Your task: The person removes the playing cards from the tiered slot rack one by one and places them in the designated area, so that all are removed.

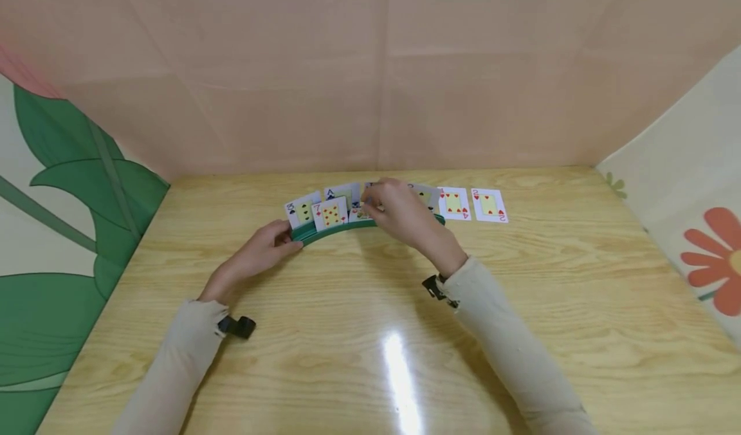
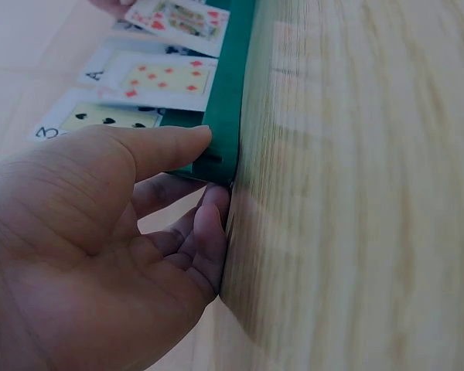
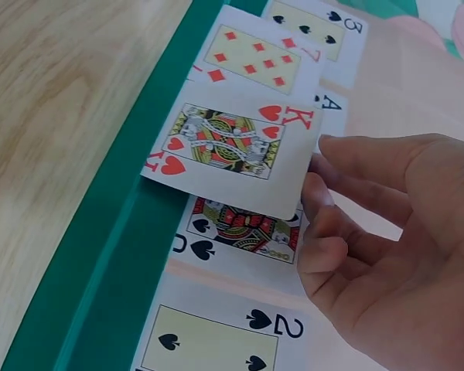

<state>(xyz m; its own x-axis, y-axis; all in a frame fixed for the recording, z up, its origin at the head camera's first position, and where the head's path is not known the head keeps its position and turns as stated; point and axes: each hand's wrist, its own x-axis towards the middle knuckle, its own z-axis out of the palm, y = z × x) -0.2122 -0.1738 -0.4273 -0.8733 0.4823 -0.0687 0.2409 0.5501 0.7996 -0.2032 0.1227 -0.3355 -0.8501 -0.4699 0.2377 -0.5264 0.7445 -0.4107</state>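
A curved green card holder (image 1: 341,228) stands at the far part of the table, playing cards upright in it. My left hand (image 1: 263,249) grips its left end, thumb (image 2: 178,147) on the front face and other fingers behind and under. My right hand (image 1: 399,213) pinches the top edge of a king of hearts (image 3: 224,143), whose lower edge is at the front slot, right of a seven of diamonds (image 3: 251,58). Behind them stand a three of spades (image 3: 313,31), a partly hidden ace (image 1: 341,192), a spade face card (image 3: 243,236) and a two of spades (image 3: 216,336).
To the right of the holder, a four of hearts (image 1: 454,203) and a two of hearts (image 1: 489,205) lie face up on the wooden table (image 1: 324,332). A pinkish cloth wall (image 1: 278,100) rises behind the table's far edge. Patterned panels flank both sides.
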